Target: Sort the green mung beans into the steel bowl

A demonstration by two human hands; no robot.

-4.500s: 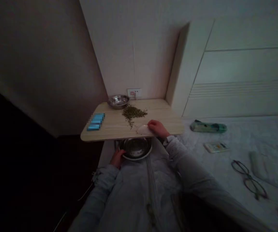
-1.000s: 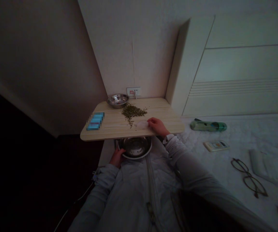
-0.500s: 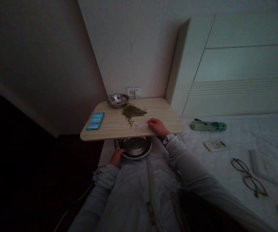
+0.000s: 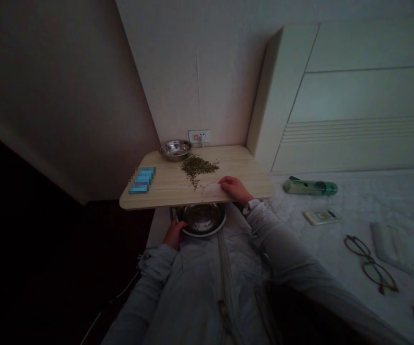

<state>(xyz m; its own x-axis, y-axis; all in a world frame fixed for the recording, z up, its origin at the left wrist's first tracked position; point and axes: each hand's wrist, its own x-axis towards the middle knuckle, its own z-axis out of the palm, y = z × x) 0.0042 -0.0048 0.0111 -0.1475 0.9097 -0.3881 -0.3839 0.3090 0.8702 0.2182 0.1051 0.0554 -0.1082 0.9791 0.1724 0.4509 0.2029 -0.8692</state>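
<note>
My left hand (image 4: 174,234) grips the left rim of a metal bowl (image 4: 203,234), thumb over its edge. The bowl sits at my lap, its far part hidden under the front edge of a small wooden table (image 4: 163,199). A few small dark bits lie inside it. My right hand (image 4: 236,189) is closed on a thin whitish, see-through piece (image 4: 212,189), pinched at its right end near the table's front edge. Just beyond it, a heap of small green beans or seeds (image 4: 196,166) spreads over the tabletop, with a thin trail toward me.
A second metal bowl (image 4: 175,150) stands at the table's back left, and a blurred-out blue screen (image 4: 142,180) lies at the left. Behind is a wall socket (image 4: 199,136). On the bed to the right are a green bottle (image 4: 309,186), a phone (image 4: 322,216) and glasses (image 4: 370,263).
The whitish piece in my right hand looks slightly tilted and paler than before. Both hands, the bowl and the heap stay in place.
</note>
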